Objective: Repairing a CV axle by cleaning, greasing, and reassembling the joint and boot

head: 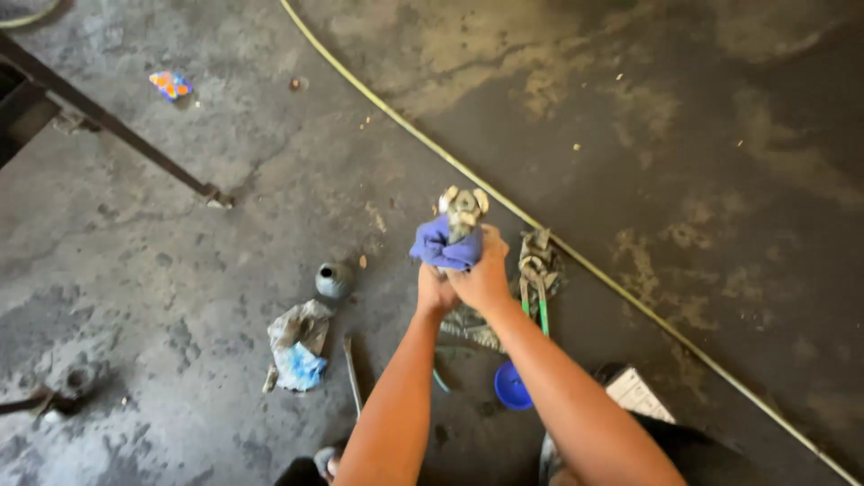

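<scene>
Far left: a dark metal frame (108,121) stands on the stained concrete floor (684,180), one leg running diagonally down to a foot. Just above that leg lies a small orange-and-blue wrapper (170,85). At the lower left edge a dark round fitting (74,381) sits on the floor.

Left of centre: a grey cap (333,280), round and dull, stands on the floor. Below it lies a dirty rag (299,345), grey above and blue at its lower end. Just right of the rag a thin metal rod (352,373) lies pointing towards the viewer.

Centre: both hands are raised above the floor and closed together on one thing. The left hand (435,292) grips from below and to the left; the right hand (487,274) wraps over from the right, touching the left. They grasp a metal part (463,211) through a blue cloth (443,245). The part is grey and grimy, its upper end bare and standing upright above the cloth, with two rounded lugs at the top. The cloth is bunched around its lower portion; how far the part runs down inside cannot be told.

Right of centre: green-handled pliers (536,279) lie on the floor just beside the right hand, on a soiled grey patch. Below, partly under the right forearm, is a blue lid (511,387). A white card (641,395) lies further right. A yellow hose (576,256) crosses the floor diagonally from the top centre to the lower right corner.
</scene>
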